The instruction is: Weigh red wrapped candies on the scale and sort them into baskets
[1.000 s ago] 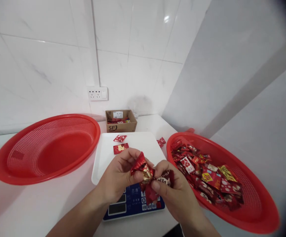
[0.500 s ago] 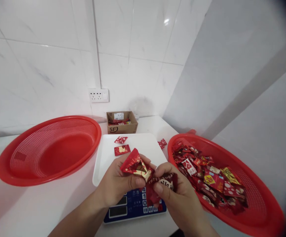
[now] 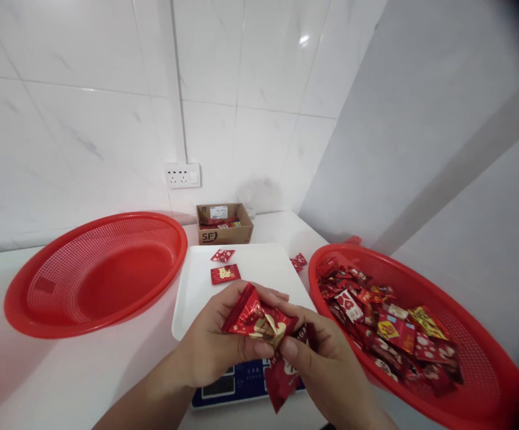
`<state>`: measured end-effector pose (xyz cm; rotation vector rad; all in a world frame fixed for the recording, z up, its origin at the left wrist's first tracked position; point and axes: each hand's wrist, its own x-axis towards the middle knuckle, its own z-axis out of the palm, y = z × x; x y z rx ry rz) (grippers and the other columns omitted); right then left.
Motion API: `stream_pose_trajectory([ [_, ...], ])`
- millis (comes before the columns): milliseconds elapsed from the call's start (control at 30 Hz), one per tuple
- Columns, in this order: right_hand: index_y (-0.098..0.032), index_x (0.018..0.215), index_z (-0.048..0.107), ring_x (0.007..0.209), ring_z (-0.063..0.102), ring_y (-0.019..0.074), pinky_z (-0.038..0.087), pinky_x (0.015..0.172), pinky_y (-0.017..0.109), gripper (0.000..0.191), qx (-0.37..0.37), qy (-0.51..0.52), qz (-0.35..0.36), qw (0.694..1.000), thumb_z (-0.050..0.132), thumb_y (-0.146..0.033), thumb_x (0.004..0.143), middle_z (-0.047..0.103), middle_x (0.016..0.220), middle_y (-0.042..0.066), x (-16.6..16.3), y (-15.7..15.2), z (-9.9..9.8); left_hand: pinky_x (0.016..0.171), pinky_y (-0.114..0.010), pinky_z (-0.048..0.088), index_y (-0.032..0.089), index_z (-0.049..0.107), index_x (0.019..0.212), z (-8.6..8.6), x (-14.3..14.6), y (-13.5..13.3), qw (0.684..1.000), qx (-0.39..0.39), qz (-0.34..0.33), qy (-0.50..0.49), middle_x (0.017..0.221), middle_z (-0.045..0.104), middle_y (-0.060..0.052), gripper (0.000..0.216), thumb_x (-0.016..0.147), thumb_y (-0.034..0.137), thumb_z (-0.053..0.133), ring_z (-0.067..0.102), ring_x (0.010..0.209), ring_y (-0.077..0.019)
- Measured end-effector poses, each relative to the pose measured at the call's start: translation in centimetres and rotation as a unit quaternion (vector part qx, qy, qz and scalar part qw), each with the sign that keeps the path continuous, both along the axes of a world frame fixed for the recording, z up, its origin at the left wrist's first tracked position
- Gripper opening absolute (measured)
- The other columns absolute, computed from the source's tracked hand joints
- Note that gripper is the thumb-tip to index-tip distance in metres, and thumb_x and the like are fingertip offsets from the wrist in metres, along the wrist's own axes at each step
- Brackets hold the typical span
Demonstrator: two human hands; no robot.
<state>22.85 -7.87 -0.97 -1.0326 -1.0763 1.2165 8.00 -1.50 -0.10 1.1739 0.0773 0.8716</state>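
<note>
Over the digital scale (image 3: 185,304), both hands are held close together. My left hand (image 3: 205,346) is closed around a shiny red-and-gold candy packet (image 3: 255,321), its crimped end pointing up. My right hand (image 3: 333,358) is closed on a dark red candy packet (image 3: 281,379) that hangs below the thumb. The right thumb and fingers also touch the near edge of the red-and-gold one. Beyond the hands, a flat red packet (image 3: 225,274) and a polka-dot candy packet (image 3: 222,255) lie on the scale's white tray. The hands partly cover the blue keypad.
A red mesh basket (image 3: 15,310) stands at the left. On the right, another red basket (image 3: 487,364) holds many wrapped candies. A cardboard box (image 3: 226,237) with packets sits behind the scale, and a polka-dot packet (image 3: 298,261) lies beside the tray.
The red-and-gold packet has turned, its printed face now wider in view. My right fingers have moved onto its edge, and the dark red packet has swung lower. The view has shifted slightly.
</note>
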Motion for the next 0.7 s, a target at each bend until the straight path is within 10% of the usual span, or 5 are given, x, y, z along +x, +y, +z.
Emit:
stream_pose_trajectory([
  [700, -0.019, 0.057, 0.050, 0.043, 0.042, 0.0073, 0.028, 0.042, 0.019, 0.040, -0.048, 0.066, 0.028, 0.996, 0.076, -0.049, 0.063, 0.056, 0.048, -0.002, -0.7, -1.1, 1.4, 0.094, -0.035, 0.041, 0.024, 0.065, 0.091, 0.6, -0.5, -0.1, 0.976, 0.159, 0.145, 0.017, 0.094, 0.067, -0.004, 0.032, 0.066, 0.040, 0.077, 0.056, 0.100, -0.0205],
])
